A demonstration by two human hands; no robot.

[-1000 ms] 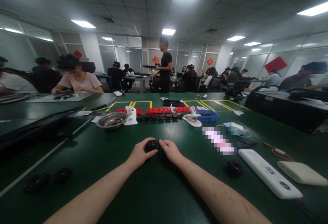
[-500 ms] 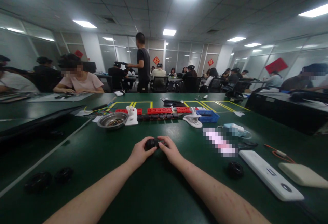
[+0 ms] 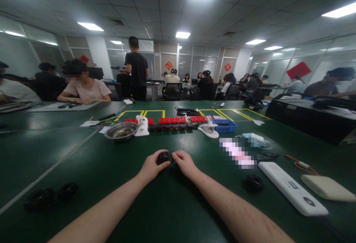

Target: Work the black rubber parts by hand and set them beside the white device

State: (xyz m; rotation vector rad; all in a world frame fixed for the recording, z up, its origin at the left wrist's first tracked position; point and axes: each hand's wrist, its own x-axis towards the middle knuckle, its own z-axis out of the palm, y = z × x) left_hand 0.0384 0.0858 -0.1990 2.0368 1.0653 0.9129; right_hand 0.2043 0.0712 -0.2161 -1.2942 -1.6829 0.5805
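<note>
My left hand (image 3: 152, 166) is closed around a small black cylindrical part (image 3: 165, 157) with a ribbed side, above the middle of the green table. The thumb lies along its near side and the fingers wrap over the back. My right hand (image 3: 184, 162) is closed in a pinch, fingertips at the right end of the same part. Whether anything smaller sits between those fingertips is hidden. Beyond the hands is a metal bowl (image 3: 110, 134) with small brass-coloured pieces. Next to it stands a white clamp-like stand (image 3: 142, 127); a similar white clip stand (image 3: 209, 128) is further right.
Red trays (image 3: 172, 120) and a blue bin (image 3: 226, 126) line the back. Black rings (image 3: 39, 199) lie at left, another black ring (image 3: 254, 183) at right. A white elongated device (image 3: 292, 188) and a cream pouch (image 3: 324, 187) lie at right. People sit around other tables.
My right fingers have drawn closer together at the black part's end. My left hand keeps its hold. A long dark shape has left the table's left side. The standing person has moved left.
</note>
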